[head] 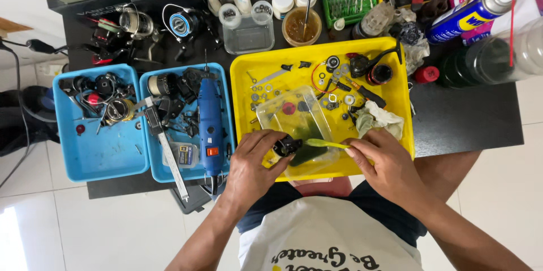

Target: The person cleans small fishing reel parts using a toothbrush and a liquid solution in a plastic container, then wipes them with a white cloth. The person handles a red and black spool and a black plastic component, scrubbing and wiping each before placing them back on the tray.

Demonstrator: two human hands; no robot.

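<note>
Lower centre of frame: left hand (254, 160) grips a small black reel part (285, 145) over the clear tub (294, 121) in the yellow tray (396, 87). Right hand (382, 160) pinches a yellow-green brush (325, 144), bristles at the part. Step looks like scrubbing; next stroke likely needs the part turned.

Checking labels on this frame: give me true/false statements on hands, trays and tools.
1. The left hand holds a small black part. True.
2. The right hand holds a red screwdriver. False: it holds a yellow-green brush, tip toward the black part.
3. Both hands work over the yellow tray. True.
4. The blue rotary tool lies in the yellow tray. False: it lies in the right one of two blue trays.
5. A clear plastic tub sits in the yellow tray. True.
</note>
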